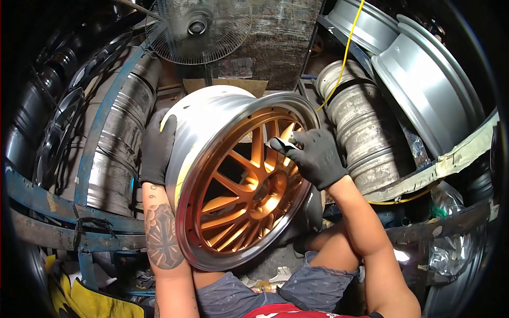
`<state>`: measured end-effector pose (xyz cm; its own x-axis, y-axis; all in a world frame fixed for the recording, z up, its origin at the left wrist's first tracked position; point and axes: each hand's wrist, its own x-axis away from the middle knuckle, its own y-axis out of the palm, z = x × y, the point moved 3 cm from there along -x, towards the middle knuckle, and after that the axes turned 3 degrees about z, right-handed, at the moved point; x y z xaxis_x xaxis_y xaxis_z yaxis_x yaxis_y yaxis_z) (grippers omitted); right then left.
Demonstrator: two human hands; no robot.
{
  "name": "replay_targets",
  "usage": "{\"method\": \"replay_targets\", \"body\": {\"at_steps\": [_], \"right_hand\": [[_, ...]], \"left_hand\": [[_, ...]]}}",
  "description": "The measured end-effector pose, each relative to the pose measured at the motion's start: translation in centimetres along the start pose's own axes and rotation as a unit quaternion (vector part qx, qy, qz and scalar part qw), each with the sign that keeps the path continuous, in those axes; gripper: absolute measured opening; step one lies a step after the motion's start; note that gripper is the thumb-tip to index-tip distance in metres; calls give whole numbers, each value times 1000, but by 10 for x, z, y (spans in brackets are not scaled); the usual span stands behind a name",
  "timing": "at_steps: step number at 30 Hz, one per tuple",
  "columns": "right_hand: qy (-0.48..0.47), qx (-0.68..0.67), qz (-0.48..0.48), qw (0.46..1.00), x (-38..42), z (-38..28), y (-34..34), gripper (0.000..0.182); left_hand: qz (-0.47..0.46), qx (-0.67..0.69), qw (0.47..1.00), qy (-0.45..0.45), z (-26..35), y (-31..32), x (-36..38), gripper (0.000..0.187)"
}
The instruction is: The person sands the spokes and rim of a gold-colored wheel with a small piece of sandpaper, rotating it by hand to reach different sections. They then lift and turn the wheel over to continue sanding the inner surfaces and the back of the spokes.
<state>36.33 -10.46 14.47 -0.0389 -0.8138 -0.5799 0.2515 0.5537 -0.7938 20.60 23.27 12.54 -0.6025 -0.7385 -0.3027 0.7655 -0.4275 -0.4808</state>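
A wheel rim with bronze spokes (257, 164) and a polished silver lip stands tilted between my legs, its face turned to the right. My left hand (158, 146), in a dark glove, lies against the outer side of the barrel with its fingers stretched up along it. My right hand (315, 156), gloved too, is at the right part of the rim's face. Its fingers are closed round a small dark and white item (283, 144), too small to name, near the upper right spokes.
A fan (199, 26) stands at the top. Worn metal barrels (114, 153) lie in a left rack, with more (363, 127) on the right. Large silver rims (429, 79) are at the upper right. A yellow cable (347, 50) hangs there. Yellow-black cloth (95, 302) lies lower left.
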Motion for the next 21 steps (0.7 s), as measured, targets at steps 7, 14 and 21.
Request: {"method": "replay_targets", "body": {"at_steps": [7,14,21], "right_hand": [[22,-44,-2,999,-2,6,5,53],[21,-107,29,994,-12,13,9,69],[-2,-68,1,998,-1,13,7,78]], "left_hand": [[17,-26,999,14,-1,0,2,45],[24,-49,999,-2,5,-1,5,45],[9,-46,999,23,8,1,5,49]]}}
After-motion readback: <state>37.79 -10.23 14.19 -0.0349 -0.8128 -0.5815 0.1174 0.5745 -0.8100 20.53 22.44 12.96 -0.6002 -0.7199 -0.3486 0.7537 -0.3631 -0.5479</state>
